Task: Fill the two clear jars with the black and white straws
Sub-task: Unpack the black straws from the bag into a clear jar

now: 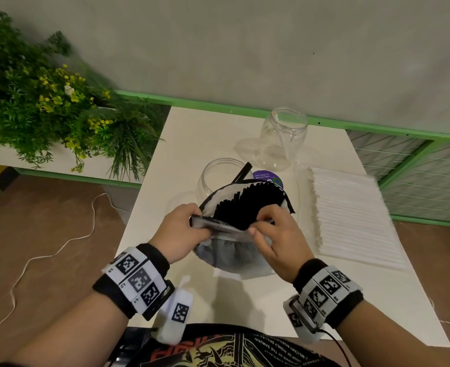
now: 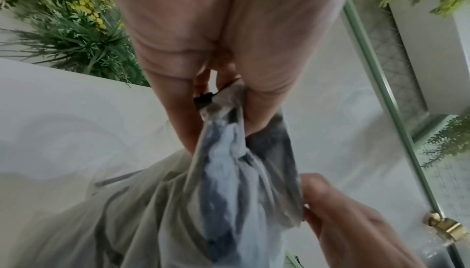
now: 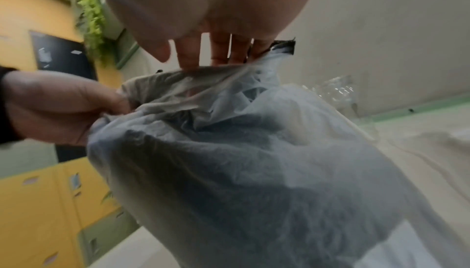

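Note:
I hold a clear plastic bag (image 1: 226, 254) of black straws (image 1: 247, 205) over the white table (image 1: 218, 133). My left hand (image 1: 189, 226) grips the bag's left rim, and my right hand (image 1: 271, 229) pinches its right rim with fingers reaching in among the straws. In the wrist views the crumpled bag (image 2: 229, 192) (image 3: 241, 161) fills most of the picture. Behind the bag stands a clear jar (image 1: 216, 173) with a black straw (image 1: 243, 172) leaning in it. Farther back a second clear jar (image 1: 283, 139) holds a white straw (image 1: 282, 136). A pack of white straws (image 1: 350, 215) lies flat at the right.
A purple round lid (image 1: 267, 177) lies between the jars. Green plants with yellow flowers (image 1: 51, 109) stand to the left. A green rail (image 1: 245, 108) runs behind the table, with wire mesh (image 1: 417, 165) at the right. A white cord (image 1: 46, 255) trails over the floor.

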A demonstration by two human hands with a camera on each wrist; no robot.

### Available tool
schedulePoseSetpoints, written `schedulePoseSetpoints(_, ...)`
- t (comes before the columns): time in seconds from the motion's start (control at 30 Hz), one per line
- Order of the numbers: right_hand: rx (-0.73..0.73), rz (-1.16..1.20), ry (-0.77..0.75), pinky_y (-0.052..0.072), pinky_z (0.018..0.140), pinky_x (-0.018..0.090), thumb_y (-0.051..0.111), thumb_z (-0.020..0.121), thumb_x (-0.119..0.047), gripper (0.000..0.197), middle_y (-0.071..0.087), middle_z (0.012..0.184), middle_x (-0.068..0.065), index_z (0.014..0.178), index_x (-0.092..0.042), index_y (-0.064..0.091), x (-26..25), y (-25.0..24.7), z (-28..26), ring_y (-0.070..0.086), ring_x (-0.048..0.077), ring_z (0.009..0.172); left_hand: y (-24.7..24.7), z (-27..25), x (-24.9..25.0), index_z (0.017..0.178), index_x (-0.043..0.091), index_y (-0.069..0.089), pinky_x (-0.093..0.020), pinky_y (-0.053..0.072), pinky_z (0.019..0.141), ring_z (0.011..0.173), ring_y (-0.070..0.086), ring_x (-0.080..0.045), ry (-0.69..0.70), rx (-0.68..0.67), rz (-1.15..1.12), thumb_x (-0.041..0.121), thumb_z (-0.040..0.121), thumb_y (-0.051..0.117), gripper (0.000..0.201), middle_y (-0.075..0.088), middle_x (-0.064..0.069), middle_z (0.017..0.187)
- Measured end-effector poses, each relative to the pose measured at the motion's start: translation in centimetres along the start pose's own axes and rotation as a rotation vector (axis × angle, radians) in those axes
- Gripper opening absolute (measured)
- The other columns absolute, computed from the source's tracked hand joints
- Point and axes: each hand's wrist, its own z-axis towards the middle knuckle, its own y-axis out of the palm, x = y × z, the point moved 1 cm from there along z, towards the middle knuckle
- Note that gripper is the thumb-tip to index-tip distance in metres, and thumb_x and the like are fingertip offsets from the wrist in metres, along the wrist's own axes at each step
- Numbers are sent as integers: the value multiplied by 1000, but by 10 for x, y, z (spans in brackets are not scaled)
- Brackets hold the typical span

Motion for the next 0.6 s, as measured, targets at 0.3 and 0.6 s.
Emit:
schedulePoseSetpoints(0.3, -223, -82, 252, 40, 89, 26, 76, 74, -44, 58, 62, 111, -2, 120, -16, 56, -10, 2, 20, 48, 18, 107, 5, 5, 22, 114, 24, 45, -14, 40, 71, 87, 54, -7, 69, -106, 65, 18, 72, 76, 53, 52, 4, 108)
schedulePoseSetpoints(0.6, -237, -145, 286, 35, 81, 37, 65, 79, -38, 43, 60, 99, -1, 111, -16, 48, -22, 16, 26, 45, 21, 103, 12, 7, 37, 97, 23, 45, -18, 35, 57, 69, 49, -1, 0, -21, 222, 47, 74, 74, 44, 53, 10, 78)
